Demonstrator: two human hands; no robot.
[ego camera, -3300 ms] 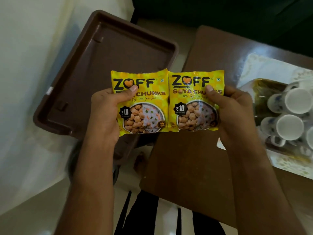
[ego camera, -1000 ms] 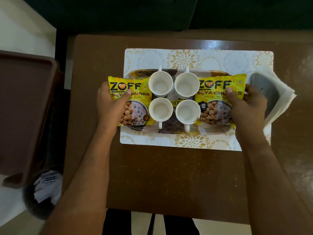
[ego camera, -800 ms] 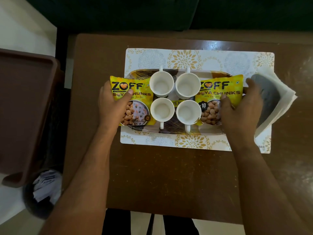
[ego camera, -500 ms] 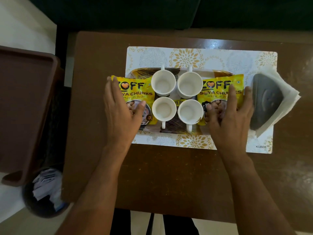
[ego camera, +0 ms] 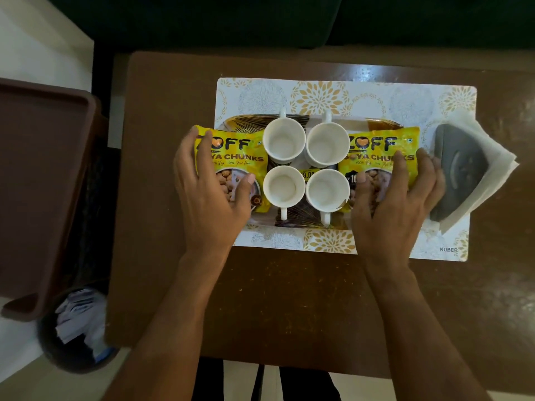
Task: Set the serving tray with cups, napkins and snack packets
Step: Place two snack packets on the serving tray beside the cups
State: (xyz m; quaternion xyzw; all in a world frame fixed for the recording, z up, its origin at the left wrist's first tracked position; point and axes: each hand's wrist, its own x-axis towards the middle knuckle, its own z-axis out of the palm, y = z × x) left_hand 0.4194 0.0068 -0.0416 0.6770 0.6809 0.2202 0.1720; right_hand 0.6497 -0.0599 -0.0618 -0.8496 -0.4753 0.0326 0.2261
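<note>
A patterned serving tray (ego camera: 292, 224) lies on a floral placemat (ego camera: 318, 94). Several white cups (ego camera: 284, 141) stand in a square at its middle. One yellow snack packet (ego camera: 237, 153) lies at the tray's left end, and my left hand (ego camera: 211, 195) rests flat on it with straight fingers. Another yellow snack packet (ego camera: 376, 149) lies at the right end under my flat right hand (ego camera: 396, 204). White napkins (ego camera: 492, 163) sit to the right on the placemat, with a grey weight (ego camera: 454, 175) on top.
The placemat lies on a brown table (ego camera: 289, 299). A large brown plastic tray (ego camera: 37, 183) stands to the left, off the table. Below it is a dark bin (ego camera: 78, 331) holding crumpled paper. A dark sofa (ego camera: 260, 21) runs along the far side.
Both packets came from in front of me onto the tray's two ends. My hands let go of their grip and now lie flat on the packets.
</note>
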